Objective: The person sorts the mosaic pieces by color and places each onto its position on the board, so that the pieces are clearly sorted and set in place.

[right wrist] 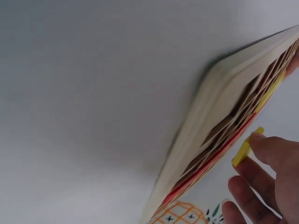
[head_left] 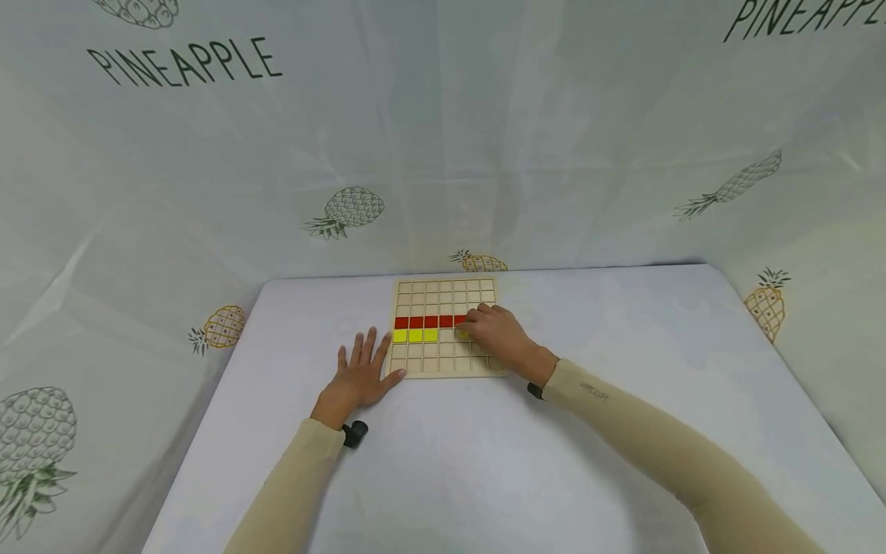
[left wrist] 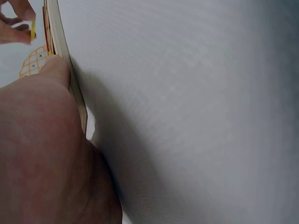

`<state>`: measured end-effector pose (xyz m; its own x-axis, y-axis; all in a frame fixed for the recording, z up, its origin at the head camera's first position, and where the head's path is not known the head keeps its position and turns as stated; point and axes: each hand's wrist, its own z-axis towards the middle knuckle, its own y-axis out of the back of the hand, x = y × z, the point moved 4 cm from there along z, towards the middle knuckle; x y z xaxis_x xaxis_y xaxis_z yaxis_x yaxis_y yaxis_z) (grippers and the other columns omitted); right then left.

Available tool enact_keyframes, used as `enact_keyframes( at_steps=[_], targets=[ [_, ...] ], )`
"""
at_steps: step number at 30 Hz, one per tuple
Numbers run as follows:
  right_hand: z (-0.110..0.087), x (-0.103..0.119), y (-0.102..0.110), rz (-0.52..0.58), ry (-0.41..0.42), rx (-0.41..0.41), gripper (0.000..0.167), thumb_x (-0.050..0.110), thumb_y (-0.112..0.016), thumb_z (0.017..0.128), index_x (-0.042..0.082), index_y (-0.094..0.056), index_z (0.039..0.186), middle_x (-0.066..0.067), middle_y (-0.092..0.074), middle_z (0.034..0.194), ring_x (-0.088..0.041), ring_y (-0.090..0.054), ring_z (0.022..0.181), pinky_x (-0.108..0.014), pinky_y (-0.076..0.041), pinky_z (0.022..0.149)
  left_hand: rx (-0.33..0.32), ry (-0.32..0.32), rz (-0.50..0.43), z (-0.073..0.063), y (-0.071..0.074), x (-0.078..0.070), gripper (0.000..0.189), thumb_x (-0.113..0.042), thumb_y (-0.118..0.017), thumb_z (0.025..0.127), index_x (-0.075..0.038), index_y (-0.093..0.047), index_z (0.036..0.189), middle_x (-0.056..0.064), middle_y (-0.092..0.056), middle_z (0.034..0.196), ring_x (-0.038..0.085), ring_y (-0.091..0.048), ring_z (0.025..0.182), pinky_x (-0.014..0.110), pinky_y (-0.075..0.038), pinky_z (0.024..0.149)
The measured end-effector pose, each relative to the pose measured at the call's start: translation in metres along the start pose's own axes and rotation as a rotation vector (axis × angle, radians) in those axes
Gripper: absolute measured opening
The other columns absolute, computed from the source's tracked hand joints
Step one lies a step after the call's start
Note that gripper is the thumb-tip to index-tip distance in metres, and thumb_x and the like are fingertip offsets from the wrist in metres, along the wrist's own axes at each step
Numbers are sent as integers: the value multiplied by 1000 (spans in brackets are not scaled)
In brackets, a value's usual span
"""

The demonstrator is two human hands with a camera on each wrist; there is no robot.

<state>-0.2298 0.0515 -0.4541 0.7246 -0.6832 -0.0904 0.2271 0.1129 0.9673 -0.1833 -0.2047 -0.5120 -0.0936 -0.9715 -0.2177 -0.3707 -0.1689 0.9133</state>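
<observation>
A pale wooden grid board point(head_left: 446, 369) lies on the table. Along one row of its cells runs a line of several red tiles point(head_left: 424, 322), and three yellow tiles point(head_left: 415, 335) fill the left end of the row nearer me. My left hand point(head_left: 361, 382) rests with fingers spread beside the board's left edge, its thumb touching the near left corner. Between thumb and fingertips, my right hand point(head_left: 500, 335) pinches a yellow tile point(right wrist: 244, 148) close over the board's right half. That hand covers part of the right-hand cells in the head view.
The white tabletop point(head_left: 443, 462) extends around the board on all sides. Behind it hangs a pale curtain point(head_left: 443, 138) printed with pineapples. Dark wrist straps point(head_left: 356, 434) sit at the cuffs of the beige sleeves point(head_left: 294, 485).
</observation>
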Motion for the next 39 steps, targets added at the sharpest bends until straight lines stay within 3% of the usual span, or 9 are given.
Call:
enact_keyframes(
  at_steps=[8, 15, 24, 28, 32, 39],
  targets=[
    [19, 12, -9, 34, -31, 63, 26, 9, -80, 95, 18, -81, 119, -1, -76, 114, -21, -66, 103, -37, -59, 94, -2, 1, 0, 0, 0, 0, 91, -60, -48, 106, -12, -7, 171, 22, 6, 177, 47, 6, 162, 70, 4, 125],
    [28, 19, -17, 78, -43, 86, 22, 9, -79, 96, 17, -82, 116, -2, -76, 112, -22, -66, 102, -38, -58, 90, 9, 5, 11, 1, -1, 2, 92, -61, -47, 106, -12, -6, 171, 22, 7, 176, 47, 7, 162, 70, 5, 125],
    [35, 24, -16, 68, -66, 122, 27, 15, -82, 94, 16, -82, 121, -3, -77, 115, -23, -65, 104, -42, -58, 100, 4, 4, 21, 3, -1, 3, 92, -61, -47, 106, -12, -5, 171, 23, 8, 176, 47, 7, 162, 70, 4, 125],
    [35, 26, -16, 39, -57, 130, 27, 15, -83, 93, 17, -82, 120, -2, -78, 115, -23, -64, 101, -41, -58, 97, 13, 4, 29, 4, -2, 4, 92, -63, -44, 106, -13, -3, 171, 22, 10, 176, 46, 9, 162, 70, 5, 125],
    [30, 27, -16, 4, -34, 140, 25, 12, -84, 92, 19, -83, 115, 1, -79, 112, -22, -65, 97, -36, -58, 87, 13, 3, 24, 5, -3, 4, 91, -60, -46, 107, -12, -4, 171, 22, 9, 176, 46, 9, 162, 70, 5, 125],
    [18, 28, -16, 1, -36, 181, 36, 11, -84, 91, 19, -79, 126, -1, -74, 133, -25, -68, 115, -41, -58, 99, 24, 13, 24, 6, -3, 4, 92, -62, -45, 106, -13, -2, 171, 21, 11, 176, 46, 10, 162, 69, 6, 125]
  ],
)
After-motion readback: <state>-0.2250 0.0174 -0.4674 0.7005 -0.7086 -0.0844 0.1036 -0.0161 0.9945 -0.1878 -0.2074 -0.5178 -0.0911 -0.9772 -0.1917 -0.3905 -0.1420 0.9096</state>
